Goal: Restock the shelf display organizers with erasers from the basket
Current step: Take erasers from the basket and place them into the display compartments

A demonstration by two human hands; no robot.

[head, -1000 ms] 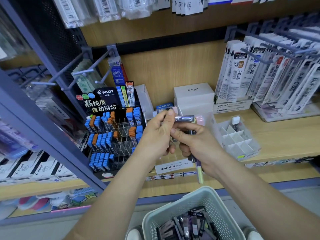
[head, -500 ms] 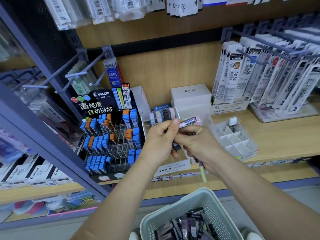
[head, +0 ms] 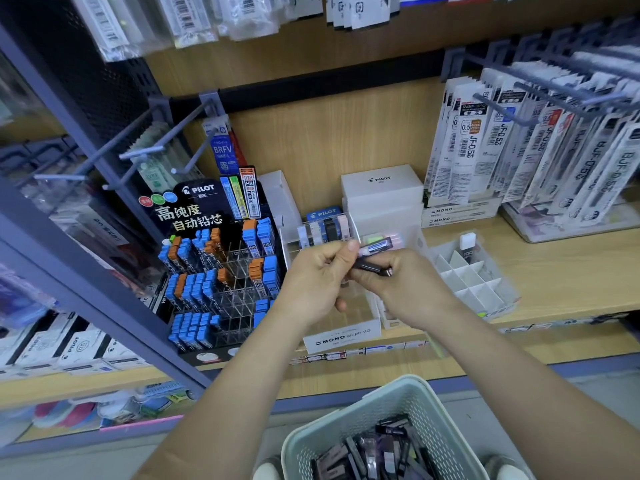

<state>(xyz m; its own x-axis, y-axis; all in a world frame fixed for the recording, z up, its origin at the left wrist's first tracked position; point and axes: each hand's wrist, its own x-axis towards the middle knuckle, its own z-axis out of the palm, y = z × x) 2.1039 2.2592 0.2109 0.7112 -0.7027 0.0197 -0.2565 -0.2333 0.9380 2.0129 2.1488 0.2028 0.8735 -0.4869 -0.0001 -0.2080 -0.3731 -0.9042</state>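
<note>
My left hand [head: 317,282] pinches one end of a slim eraser stick [head: 378,244] with a pale label, just in front of the clear shelf organizer [head: 323,230], which holds several upright sticks. Touching it, my right hand [head: 401,289] grips a small bundle of dark eraser sticks [head: 367,266]. Below, at the bottom edge, a pale green perforated basket [head: 349,407] holds several dark eraser sticks [head: 375,452]. To the right on the shelf stands a white divided organizer [head: 476,284] with a single eraser [head: 467,245] in a back cell.
A black Pilot lead display [head: 214,271] with blue and orange cases stands left of my hands. A white Pilot box [head: 381,188] sits behind them. Packaged refills [head: 519,150] hang on hooks at the right. A MONO label [head: 341,337] fronts the shelf edge.
Both hands stay together in front of the clear organizer. The pinched eraser stick has shifted slightly to the right, and the long green-tipped stick under my right hand is out of sight.
</note>
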